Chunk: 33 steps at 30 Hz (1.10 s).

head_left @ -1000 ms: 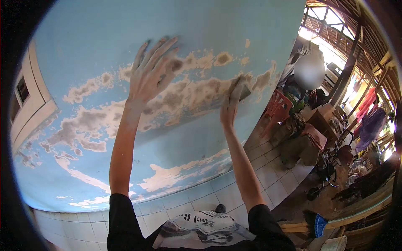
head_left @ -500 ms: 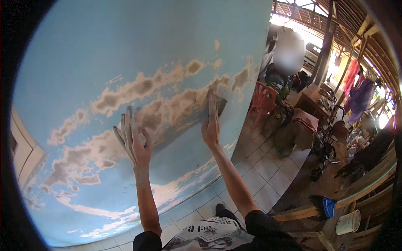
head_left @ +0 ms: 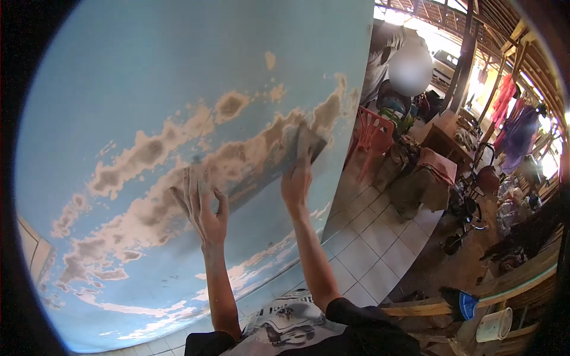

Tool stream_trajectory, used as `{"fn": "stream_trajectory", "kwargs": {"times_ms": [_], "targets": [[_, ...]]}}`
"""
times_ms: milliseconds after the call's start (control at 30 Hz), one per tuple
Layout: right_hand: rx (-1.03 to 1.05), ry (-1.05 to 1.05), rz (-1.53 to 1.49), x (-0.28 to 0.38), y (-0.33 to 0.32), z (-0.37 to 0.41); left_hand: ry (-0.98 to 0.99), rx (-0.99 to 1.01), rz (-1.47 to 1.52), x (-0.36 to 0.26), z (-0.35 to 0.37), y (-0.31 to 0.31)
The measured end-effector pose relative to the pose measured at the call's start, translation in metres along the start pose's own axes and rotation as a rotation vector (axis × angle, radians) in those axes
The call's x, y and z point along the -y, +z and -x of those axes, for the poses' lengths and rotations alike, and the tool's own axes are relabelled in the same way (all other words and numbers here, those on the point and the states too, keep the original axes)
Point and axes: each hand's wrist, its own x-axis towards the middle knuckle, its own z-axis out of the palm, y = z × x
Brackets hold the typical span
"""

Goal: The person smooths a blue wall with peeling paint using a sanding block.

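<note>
A grey, sandpaper-like sheet [head_left: 319,149] lies flat against a patchy blue wall [head_left: 255,35], one corner pointing right, toward the wall's edge; its long axis is hard to tell — fingers cover much of it. The right hand [head_left: 298,172], fingers extended close together, presses it there. The left hand [head_left: 203,202] — empty, fingers loosely spread — is at the wall, lower left.

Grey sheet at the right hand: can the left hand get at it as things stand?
Probably yes: only open wall shows between the left hand and the grey sheet, though the right hand covers part of it.
</note>
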Motion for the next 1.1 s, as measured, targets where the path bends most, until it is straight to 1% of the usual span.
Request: {"fn": "stream_trajectory", "kwargs": {"times_ms": [33,67,133,167,233,267,333,367,433,467,533,567,633,767,833,867,933,1033,1067,1100], "targets": [[-0.018,0.103,-0.081,-0.001,-0.002,-0.009,0.0,-0.007,-0.02,0.002,0.001,0.007],[-0.019,0.111,-0.082,0.0,-0.004,-0.01,0.002,0.0,-0.022,0.003,0.002,0.013],[-0.003,-0.009,0.005,-0.002,-0.006,-0.004,0.001,-0.027,-0.126,0.006,0.005,0.024],[-0.002,-0.005,0.007,-0.005,-0.007,0.001,0.0,-0.023,-0.125,0.008,0.007,0.028],[0.053,-0.015,0.042,-0.008,-0.009,0.007,0.012,-0.051,-0.239,0.012,0.01,0.034],[0.058,-0.008,0.039,-0.015,-0.009,0.0,0.013,-0.043,-0.245,0.014,0.01,0.037],[-0.018,-0.031,0.034,-0.023,-0.012,-0.02,0.029,-0.106,-0.338,0.017,0.011,0.041],[-0.015,-0.027,0.031,-0.024,-0.013,-0.02,0.03,-0.102,-0.342,0.018,0.012,0.042],[0.007,-0.013,0.032,-0.026,-0.015,-0.02,0.047,-0.17,-0.409,0.021,0.012,0.045],[0.004,-0.016,0.026,-0.024,-0.018,-0.017,0.05,-0.175,-0.412,0.022,0.012,0.046],[0.125,0.02,0.082,-0.018,-0.025,-0.011,0.051,-0.22,-0.439,0.022,0.011,0.049],[0.124,0.017,0.078,-0.019,-0.026,-0.019,0.053,-0.225,-0.443,0.022,0.008,0.051],[0.052,-0.017,0.151,-0.02,-0.028,-0.029,0.055,-0.227,-0.428,0.021,0.01,0.048],[0.054,-0.086,0.105,-0.021,-0.027,-0.02,0.062,-0.241,-0.461,0.021,0.009,0.048],[0.163,0.063,0.069,-0.02,-0.028,-0.011,0.05,-0.219,-0.455,0.02,0.011,0.048],[0.172,0.071,0.068,-0.024,-0.027,-0.012,0.049,-0.209,-0.461,0.02,0.012,0.047],[0.089,-0.043,0.095,-0.027,-0.026,-0.025,0.04,-0.23,-0.45,0.02,0.01,0.047],[0.104,-0.105,0.153,-0.032,-0.025,-0.015,0.057,-0.243,-0.45,0.02,0.009,0.048],[0.099,-0.112,0.15,-0.032,-0.024,-0.009,0.058,-0.252,-0.451,0.022,0.009,0.048],[0.111,-0.051,0.098,-0.027,-0.023,-0.005,0.052,-0.247,-0.459,0.023,0.01,0.048]]}}
